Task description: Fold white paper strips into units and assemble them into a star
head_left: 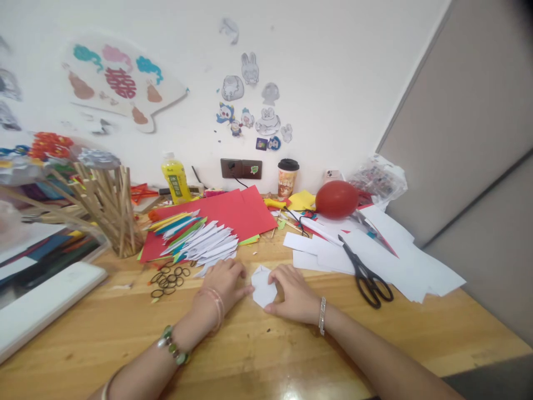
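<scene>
A small folded piece of white paper (264, 290) lies on the wooden table between my hands, its corners folded in at the top. My right hand (293, 293) holds its right side, with the thumb at the lower edge and the fingers at the upper right. On the other side, my left hand (225, 286) rests on the table with its fingers apart, the thumb tip at the paper's left edge. Folded white paper strips (214, 244) lie just beyond my left hand, beside coloured strips (175, 225) on red sheets (245, 214).
Black scissors (366, 278) and white sheets (391, 261) lie at right. Black rubber bands (169, 280) are at left, near a bundle of sticks (120, 216). A bottle (177, 180), cup (287, 180) and red balloon (336, 200) stand behind.
</scene>
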`<state>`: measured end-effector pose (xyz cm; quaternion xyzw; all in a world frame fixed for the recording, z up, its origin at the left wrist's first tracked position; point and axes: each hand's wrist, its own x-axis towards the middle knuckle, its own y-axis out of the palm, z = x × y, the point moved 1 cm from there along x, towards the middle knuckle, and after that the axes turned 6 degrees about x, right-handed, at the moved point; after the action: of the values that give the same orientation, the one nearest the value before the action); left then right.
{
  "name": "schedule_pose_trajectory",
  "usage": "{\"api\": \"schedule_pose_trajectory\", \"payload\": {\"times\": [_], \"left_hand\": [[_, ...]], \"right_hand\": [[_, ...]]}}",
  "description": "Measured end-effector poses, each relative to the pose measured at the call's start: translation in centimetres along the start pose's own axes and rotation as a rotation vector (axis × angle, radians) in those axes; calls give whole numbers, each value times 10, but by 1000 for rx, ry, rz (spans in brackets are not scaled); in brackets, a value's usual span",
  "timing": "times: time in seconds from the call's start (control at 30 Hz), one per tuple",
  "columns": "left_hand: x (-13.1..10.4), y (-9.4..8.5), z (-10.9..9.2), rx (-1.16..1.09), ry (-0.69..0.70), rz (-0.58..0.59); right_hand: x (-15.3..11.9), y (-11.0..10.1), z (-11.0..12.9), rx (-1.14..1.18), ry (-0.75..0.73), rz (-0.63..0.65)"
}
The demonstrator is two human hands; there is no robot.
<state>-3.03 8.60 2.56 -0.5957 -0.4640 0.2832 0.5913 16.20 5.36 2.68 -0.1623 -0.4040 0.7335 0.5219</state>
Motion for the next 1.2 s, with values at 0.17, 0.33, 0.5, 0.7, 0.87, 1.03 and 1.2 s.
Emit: {"api": "schedule_pose_trajectory", "payload": {"times": [0.17, 0.33, 0.5, 0.7, 0.87, 1.03, 1.2], "left_hand": [[3, 2, 9, -25, 385, -152], [-4, -7, -1, -8, 561, -181], [-7, -21, -12, -38, 501, -179], [-8, -16, -12, 72, 511, -70], [-7, -9, -9, 110, 511, -73], [-2, -13, -11, 31, 538, -104], [-1, -13, -11, 50, 520, -71]], "right_hand": [[0, -12, -2, 67, -61, 41], [0, -29, -12, 53, -215, 42], [2, -34, -16, -49, -293, 29], [5, -30, -17, -199, -392, 70], [6, -26, -15, -333, -449, 50], [3, -22, -12, -375, -417, -29], [1, -16, -17, -272, -264, -71]]}}
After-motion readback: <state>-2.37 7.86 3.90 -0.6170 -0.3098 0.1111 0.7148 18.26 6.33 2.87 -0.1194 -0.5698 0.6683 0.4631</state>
